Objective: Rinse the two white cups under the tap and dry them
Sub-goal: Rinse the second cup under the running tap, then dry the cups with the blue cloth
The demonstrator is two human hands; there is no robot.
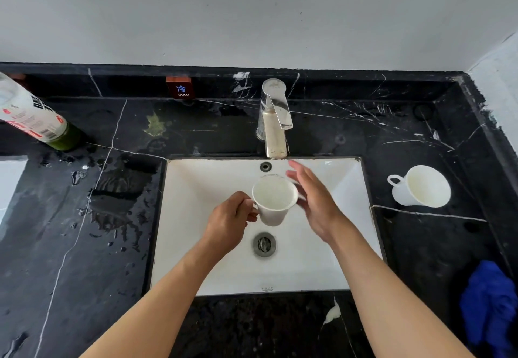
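You have a single view here, from the camera worn on your head, looking forward and steeply down over the counter (84,259). It sits close enough that both your forearms enter from the bottom edge and reach toward the middle of the frame. The sink (196,245) set into the counter fills the centre, with the tap (276,122) at its far edge and the wall above it. The wide lens bends the counter's far edge and takes in its far right corner. No second view shares this scene.
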